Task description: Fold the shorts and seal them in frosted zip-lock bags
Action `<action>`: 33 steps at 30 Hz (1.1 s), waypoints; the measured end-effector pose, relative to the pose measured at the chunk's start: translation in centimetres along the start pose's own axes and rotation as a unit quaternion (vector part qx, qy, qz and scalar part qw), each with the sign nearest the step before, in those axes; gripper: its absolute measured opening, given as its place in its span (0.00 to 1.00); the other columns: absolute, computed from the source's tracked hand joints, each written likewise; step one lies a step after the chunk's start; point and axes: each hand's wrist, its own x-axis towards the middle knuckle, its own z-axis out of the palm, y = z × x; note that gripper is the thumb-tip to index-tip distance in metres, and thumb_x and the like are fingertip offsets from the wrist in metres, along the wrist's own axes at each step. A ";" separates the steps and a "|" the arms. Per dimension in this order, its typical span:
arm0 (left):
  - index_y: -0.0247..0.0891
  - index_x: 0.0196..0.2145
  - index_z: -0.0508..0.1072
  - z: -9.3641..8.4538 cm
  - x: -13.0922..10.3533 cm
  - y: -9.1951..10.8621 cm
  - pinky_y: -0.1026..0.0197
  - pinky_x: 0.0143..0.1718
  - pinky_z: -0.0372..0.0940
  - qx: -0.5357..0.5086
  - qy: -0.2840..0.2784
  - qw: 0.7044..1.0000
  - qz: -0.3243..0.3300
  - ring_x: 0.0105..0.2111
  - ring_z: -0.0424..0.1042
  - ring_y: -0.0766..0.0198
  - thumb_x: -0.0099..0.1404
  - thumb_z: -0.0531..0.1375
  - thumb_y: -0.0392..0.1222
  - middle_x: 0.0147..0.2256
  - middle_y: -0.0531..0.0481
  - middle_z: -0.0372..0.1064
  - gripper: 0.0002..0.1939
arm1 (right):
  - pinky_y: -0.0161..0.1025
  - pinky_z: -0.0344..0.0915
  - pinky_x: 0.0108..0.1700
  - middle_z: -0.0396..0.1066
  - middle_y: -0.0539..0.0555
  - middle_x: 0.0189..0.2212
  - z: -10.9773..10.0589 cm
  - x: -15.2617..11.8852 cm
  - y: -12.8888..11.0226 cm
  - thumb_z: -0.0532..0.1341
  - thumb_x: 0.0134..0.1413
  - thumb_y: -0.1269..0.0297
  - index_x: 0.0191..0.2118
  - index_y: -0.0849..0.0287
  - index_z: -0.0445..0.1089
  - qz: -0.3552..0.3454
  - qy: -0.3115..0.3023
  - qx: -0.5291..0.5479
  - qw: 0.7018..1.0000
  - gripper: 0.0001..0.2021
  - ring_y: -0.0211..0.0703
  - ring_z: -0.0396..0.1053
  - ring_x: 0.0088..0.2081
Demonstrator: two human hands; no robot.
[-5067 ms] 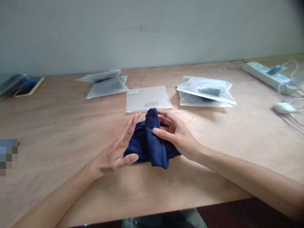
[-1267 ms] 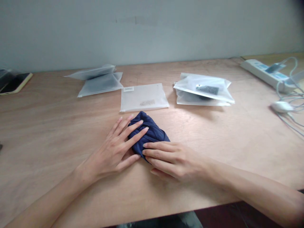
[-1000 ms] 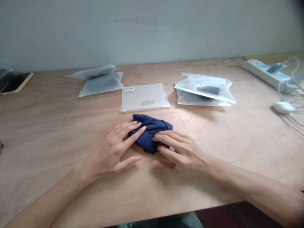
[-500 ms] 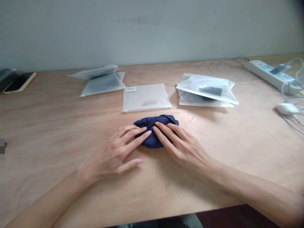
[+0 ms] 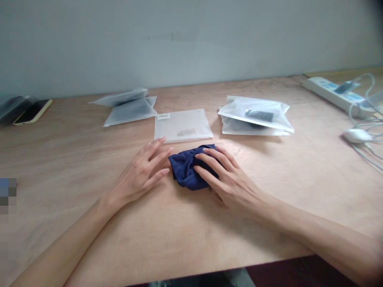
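A folded bundle of navy blue cloth point(image 5: 187, 169) lies on the table in front of me; its exact kind cannot be made out. My right hand point(image 5: 229, 179) covers its right half, fingers bent over the top and pressing it, with the thumb mostly hidden at the near edge. To the left of the bundle, my left hand point(image 5: 143, 171) is open, fingers spread and holding nothing. Its fingertips are close to the cloth's left end. Just beyond lies a flat frosted zip bag point(image 5: 176, 123) with a small white label and printed text.
More frosted bags point(image 5: 130, 113) sit at back left, and filled frosted bags point(image 5: 254, 115) at back right. A phone point(image 5: 32, 111) lies far left beside a dark item in clear plastic. On the right are a power strip point(image 5: 335, 95), a white charger point(image 5: 357, 136) and cables.
My left hand has come off the cloth and shifted left, its fingers spreading. The right hand stays on the bundle, whose left end is now uncovered. The view has shifted slightly.
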 end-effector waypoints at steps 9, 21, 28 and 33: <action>0.35 0.72 0.57 1.4 1.5 -1.0 0.37 0.73 0.47 0.045 -0.012 0.998 -0.032 0.74 0.48 0.50 0.79 0.47 0.56 0.72 0.39 0.51 0.32 | 0.64 0.61 0.67 0.58 0.74 0.68 0.2 -0.1 0.8 0.60 0.55 0.75 0.63 0.67 0.65 -0.001 -0.026 0.003 1.000 0.29 0.68 0.59 0.68; 0.38 0.43 0.81 1.4 0.6 0.2 0.59 0.47 0.76 0.063 0.202 0.977 -0.007 0.42 0.82 0.59 0.78 0.56 0.45 0.44 0.49 0.82 0.14 | 0.54 0.72 0.61 0.70 0.68 0.62 0.0 -0.3 0.2 0.56 0.68 0.76 0.63 0.73 0.68 -0.096 0.040 -0.109 0.989 0.21 0.60 0.71 0.61; 0.38 0.40 0.81 1.7 0.4 0.4 0.61 0.46 0.74 0.089 0.215 0.973 -0.003 0.40 0.82 0.60 0.74 0.61 0.40 0.44 0.49 0.81 0.08 | 0.51 0.72 0.61 0.70 0.65 0.62 -0.2 -0.2 -0.4 0.53 0.71 0.72 0.63 0.69 0.69 -0.135 0.027 -0.070 0.988 0.20 0.56 0.71 0.61; 0.37 0.43 0.81 1.6 0.2 0.8 0.61 0.48 0.74 0.093 0.218 0.971 0.009 0.42 0.81 0.61 0.74 0.61 0.38 0.45 0.49 0.80 0.07 | 0.51 0.72 0.62 0.69 0.65 0.63 -0.4 -0.2 -0.7 0.52 0.71 0.72 0.63 0.69 0.69 -0.148 0.031 -0.059 0.987 0.20 0.56 0.71 0.62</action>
